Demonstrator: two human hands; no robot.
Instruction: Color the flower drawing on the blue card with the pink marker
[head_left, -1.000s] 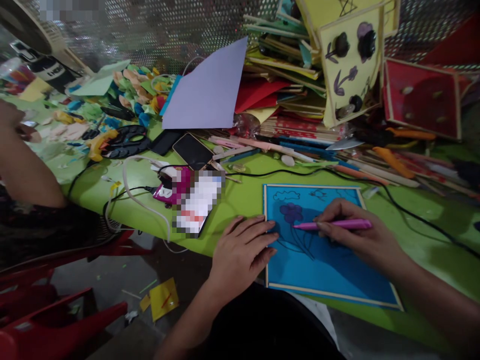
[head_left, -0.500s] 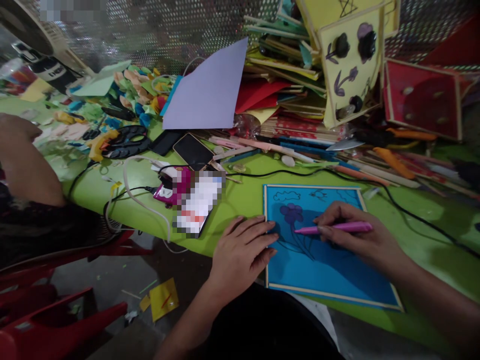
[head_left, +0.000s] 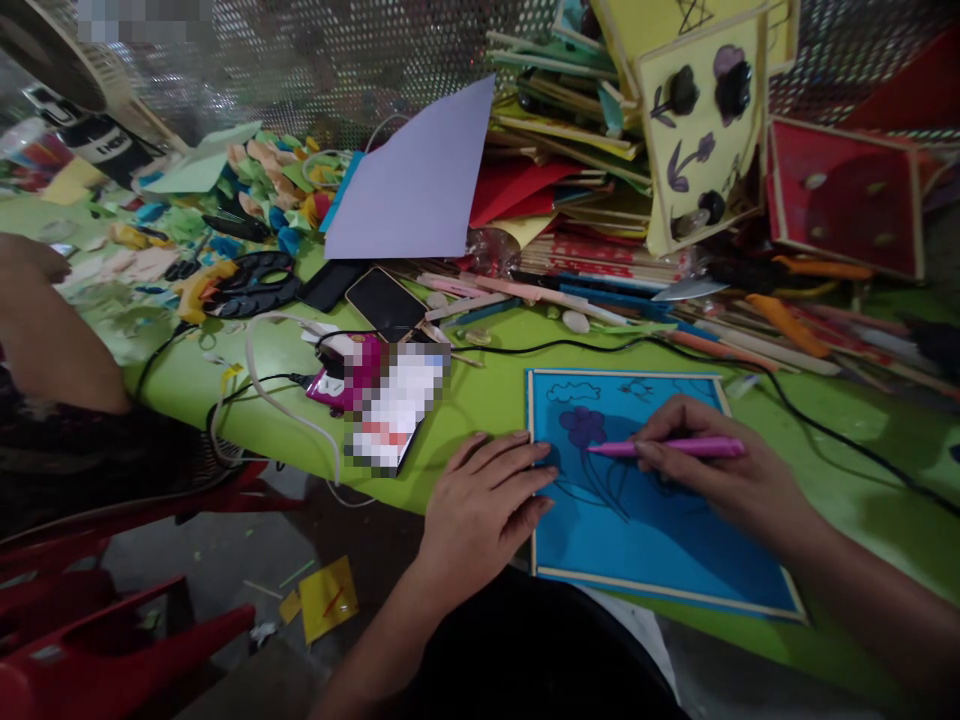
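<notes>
**A:** Since half a second ago the pink marker [head_left: 667, 448] has lifted slightly, its tip now just beside the purple flower [head_left: 583, 426] drawn on the blue framed board [head_left: 645, 530].

**B:** Where does it sit in the fingers?

**A:** It lies nearly level across the right hand [head_left: 720, 470]. Thumb and fingertips are pinched tight around its middle, the tip pokes out to the left and the cap end juts out to the right.

**B:** And the other hand?

**A:** The left hand [head_left: 480, 505] rests flat, fingers spread a little and gripping nothing, their tips touching the board's left wooden edge, the palm on the green table [head_left: 487, 395].

**B:** Where is the board?

**A:** It lies at the table's near edge, directly in front of the person, with 1 black cable [head_left: 825, 425] running behind it.

**B:** Further out?

**A:** A black phone [head_left: 385, 300] and a lilac paper sheet [head_left: 424, 180] lie well behind the left hand. Black scissors [head_left: 251, 282] lie to the far left, near another person's arm [head_left: 45, 330]. A yellow painted panel [head_left: 701, 130] leans on stacked craft boards at the back.
</notes>
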